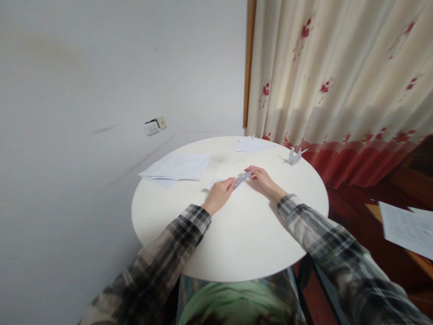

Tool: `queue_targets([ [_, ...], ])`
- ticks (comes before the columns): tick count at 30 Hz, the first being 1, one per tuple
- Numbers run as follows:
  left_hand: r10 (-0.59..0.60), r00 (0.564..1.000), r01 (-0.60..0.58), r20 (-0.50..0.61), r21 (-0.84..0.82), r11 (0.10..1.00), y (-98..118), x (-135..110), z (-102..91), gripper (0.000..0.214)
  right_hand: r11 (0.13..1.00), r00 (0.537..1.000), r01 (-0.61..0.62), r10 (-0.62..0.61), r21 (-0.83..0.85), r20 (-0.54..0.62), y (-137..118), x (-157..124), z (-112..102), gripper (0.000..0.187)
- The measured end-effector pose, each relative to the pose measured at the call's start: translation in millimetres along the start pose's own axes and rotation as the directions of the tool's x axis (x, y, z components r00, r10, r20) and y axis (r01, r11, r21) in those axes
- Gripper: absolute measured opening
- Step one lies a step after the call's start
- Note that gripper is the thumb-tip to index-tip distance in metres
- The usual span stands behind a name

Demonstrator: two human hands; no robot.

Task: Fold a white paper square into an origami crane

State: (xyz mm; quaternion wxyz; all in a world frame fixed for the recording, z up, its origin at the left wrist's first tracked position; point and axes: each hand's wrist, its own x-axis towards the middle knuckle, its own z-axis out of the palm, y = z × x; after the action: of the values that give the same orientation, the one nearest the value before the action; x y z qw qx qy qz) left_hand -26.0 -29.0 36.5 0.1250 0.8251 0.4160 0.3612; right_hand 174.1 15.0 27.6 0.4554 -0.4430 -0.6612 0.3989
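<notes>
Over the middle of the white round table (237,243), a narrow folded piece of paper (242,178) is held between my two hands. My left hand (220,195) pinches its near left end, with a pale paper flap showing past the knuckles. At the far right end, my right hand (262,178) has its thumb and fingers closed on the paper. To the left lies a stack of white paper sheets (179,166). A folded paper figure (295,156) with pointed tips stands near the right rim.
More paper pieces (252,144) lie at the table's far edge. A wall socket (151,128) is on the left wall. Beyond the table hangs a flowered curtain (324,104). Written sheets (406,225) rest on a lower wooden surface at right.
</notes>
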Motion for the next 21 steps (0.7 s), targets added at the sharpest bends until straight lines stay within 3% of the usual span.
queue_targets([
  [3, -0.176, 0.969, 0.125, -0.171, -0.273, 0.954, -6.1, 6.2, 1.7, 0.033, 0.982, 0.99, 0.06, -0.081, 0.18, 0.114, -7.6, -5.8, 6.9, 0.046],
  [5, -0.262, 0.943, 0.151, -0.204, -0.439, 0.885, -10.4, 10.2, 4.5, 0.033, 0.977, 0.988, 0.039, -0.069, 0.209, 0.139, -10.4, -10.0, 13.1, 0.042],
  [9, -0.375, 0.917, 0.207, -0.134, -0.645, 0.735, -13.2, 13.4, 8.1, 0.037, 0.958, 0.997, -0.061, 0.043, 0.279, 0.069, -9.4, -12.5, 21.6, 0.038],
  [12, -0.456, 0.889, 0.265, -0.047, -0.76, 0.594, -10.2, 12.1, 5.2, 0.046, 0.935, 0.998, -0.067, 0.07, 0.349, 0.004, -9.1, -10.1, 19.4, 0.037],
  [15, -0.461, 0.887, 0.282, 0.022, -0.816, 0.504, -8.8, 11.2, -0.5, 0.059, 0.914, 0.996, -0.086, 0.093, 0.396, 0.0, -12.3, -10.0, 12.6, 0.039],
  [17, -0.472, 0.88, 0.311, 0.043, -0.804, 0.506, -10.8, 12.1, -3.3, 0.066, 0.924, 0.988, -0.153, 0.129, 0.35, 0.091, -14.9, -12.6, 9.1, 0.038],
  [20, -0.532, 0.845, 0.367, 0.052, -0.78, 0.507, -15.7, 15.1, -6.2, 0.076, 0.939, 0.935, -0.27, 0.203, 0.212, 0.29, -15.8, -17.7, 8.5, 0.038],
  [21, -0.517, 0.853, 0.373, 0.073, -0.778, 0.506, -16.9, 16.2, -7.6, 0.076, 0.946, 0.92, -0.275, 0.208, 0.17, 0.331, -14.9, -18.6, 9.1, 0.038],
])
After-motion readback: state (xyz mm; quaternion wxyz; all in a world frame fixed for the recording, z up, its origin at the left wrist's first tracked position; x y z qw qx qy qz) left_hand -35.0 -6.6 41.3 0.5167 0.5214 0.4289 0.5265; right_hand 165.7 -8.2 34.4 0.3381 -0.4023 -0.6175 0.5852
